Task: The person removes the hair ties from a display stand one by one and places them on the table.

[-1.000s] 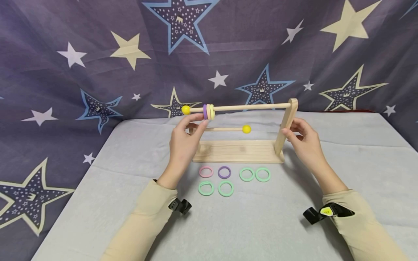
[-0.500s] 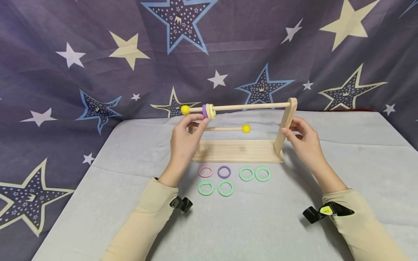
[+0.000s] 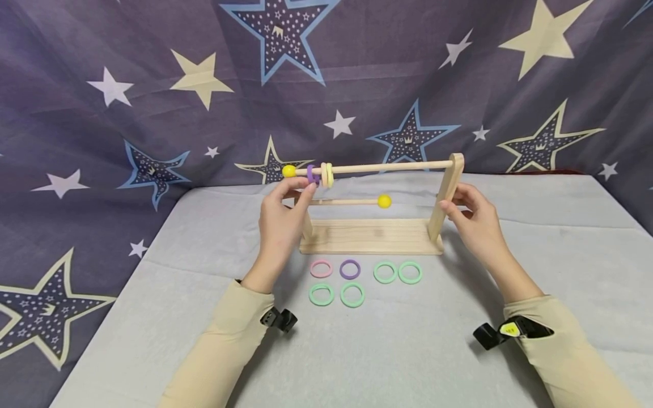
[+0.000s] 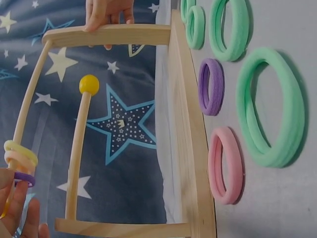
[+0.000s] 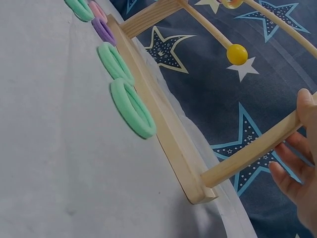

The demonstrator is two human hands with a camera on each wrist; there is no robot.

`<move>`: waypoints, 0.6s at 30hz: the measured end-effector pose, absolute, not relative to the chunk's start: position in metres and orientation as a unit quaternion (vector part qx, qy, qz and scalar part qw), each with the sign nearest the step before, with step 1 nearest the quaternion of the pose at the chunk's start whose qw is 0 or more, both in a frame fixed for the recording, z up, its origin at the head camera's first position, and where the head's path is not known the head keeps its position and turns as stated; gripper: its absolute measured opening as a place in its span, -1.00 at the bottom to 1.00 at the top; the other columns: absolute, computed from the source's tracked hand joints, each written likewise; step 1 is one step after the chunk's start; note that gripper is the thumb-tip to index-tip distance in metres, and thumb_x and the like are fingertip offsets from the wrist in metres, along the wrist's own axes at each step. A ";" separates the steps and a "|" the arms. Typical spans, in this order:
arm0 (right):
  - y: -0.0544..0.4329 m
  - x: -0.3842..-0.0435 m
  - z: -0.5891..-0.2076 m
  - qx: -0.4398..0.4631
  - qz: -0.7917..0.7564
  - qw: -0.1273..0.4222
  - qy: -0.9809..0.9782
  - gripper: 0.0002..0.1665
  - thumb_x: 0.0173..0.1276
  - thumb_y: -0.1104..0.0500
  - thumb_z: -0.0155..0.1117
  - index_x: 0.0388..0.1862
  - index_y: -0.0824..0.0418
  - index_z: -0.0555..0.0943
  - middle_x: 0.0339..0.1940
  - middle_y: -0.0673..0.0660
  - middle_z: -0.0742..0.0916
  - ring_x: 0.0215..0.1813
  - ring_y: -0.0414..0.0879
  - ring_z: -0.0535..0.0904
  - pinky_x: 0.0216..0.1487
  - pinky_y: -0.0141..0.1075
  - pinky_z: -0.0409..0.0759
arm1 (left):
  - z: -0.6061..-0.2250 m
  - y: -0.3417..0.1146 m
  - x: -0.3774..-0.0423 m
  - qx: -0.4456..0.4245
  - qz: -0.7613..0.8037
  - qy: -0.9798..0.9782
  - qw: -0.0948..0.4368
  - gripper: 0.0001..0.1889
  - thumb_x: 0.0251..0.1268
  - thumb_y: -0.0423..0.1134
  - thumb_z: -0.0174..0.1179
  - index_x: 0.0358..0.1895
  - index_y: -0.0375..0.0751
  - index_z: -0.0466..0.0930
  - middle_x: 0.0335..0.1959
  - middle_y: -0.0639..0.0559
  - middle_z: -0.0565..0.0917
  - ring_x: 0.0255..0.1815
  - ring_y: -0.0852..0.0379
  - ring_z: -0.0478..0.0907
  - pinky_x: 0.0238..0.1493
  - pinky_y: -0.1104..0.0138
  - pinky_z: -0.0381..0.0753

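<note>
A wooden rack (image 3: 372, 237) stands on the table, with two horizontal rods tipped by yellow balls. Near the ball end of its upper rod (image 3: 393, 167), my left hand (image 3: 280, 224) pinches a purple hair tie (image 3: 310, 174) between thumb and fingers. The rod passes through this tie. Just right of it hang a peach hair tie (image 4: 19, 161) and a pale yellow hair tie (image 4: 22, 151). My right hand (image 3: 476, 226) holds the rack's right upright (image 3: 446, 198), thumb on the near side and fingers behind. The lower rod (image 3: 352, 202) carries no ties.
In front of the base lie a pink hair tie (image 3: 321, 268), another purple hair tie (image 3: 350, 269) and several green hair ties (image 3: 352, 294). Pale cloth (image 3: 408, 351) covers the table. A star-patterned curtain (image 3: 214, 124) hangs behind the rack.
My left hand has slid the purple hair tie left along the upper rod, opening a gap from the peach and yellow ties. My right hand stays on the upright.
</note>
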State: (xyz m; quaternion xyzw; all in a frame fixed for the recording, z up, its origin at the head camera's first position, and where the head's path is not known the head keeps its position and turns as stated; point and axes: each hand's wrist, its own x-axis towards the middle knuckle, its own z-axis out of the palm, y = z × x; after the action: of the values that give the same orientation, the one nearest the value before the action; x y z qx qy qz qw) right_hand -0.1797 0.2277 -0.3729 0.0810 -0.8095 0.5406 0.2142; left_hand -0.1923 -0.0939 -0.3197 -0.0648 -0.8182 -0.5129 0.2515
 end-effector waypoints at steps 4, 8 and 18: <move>0.228 -0.180 -0.373 0.082 0.541 0.217 -0.809 -0.56 0.45 0.23 0.25 0.23 0.40 0.50 -0.17 -0.31 0.60 -0.07 -0.40 0.52 -0.16 -0.55 0.44 | -0.321 -0.098 -0.193 -0.066 -0.522 -0.811 0.254 -0.79 0.33 -0.09 0.32 -0.11 -0.11 0.73 -0.19 0.10 0.72 -0.17 0.24 0.58 -0.37 0.41 0.44; 0.227 -0.180 -0.374 0.082 0.543 0.217 -0.807 -0.56 0.45 0.23 0.26 0.23 0.40 0.49 -0.17 -0.31 0.60 -0.07 -0.39 0.52 -0.16 -0.55 0.44 | -0.322 -0.103 -0.194 -0.060 -0.518 -0.813 0.261 -0.78 0.33 -0.11 0.32 -0.11 -0.15 0.72 -0.17 0.06 0.71 -0.18 0.22 0.59 -0.37 0.42 0.44; 0.228 -0.180 -0.375 0.077 0.541 0.214 -0.810 -0.55 0.45 0.22 0.26 0.25 0.38 0.49 -0.17 -0.29 0.60 -0.06 -0.39 0.52 -0.17 -0.54 0.44 | -0.318 -0.114 -0.193 -0.040 -0.512 -0.811 0.280 -0.78 0.34 -0.09 0.31 -0.11 -0.14 0.71 -0.20 0.05 0.72 -0.21 0.26 0.58 -0.39 0.42 0.40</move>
State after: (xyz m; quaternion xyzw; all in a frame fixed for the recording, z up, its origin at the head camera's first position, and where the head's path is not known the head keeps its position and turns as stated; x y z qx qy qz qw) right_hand -0.1805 0.2279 -0.3746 0.0773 -0.8099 0.5407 0.2137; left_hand -0.1926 -0.1138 -0.3184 -0.0396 -0.8111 -0.5121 0.2799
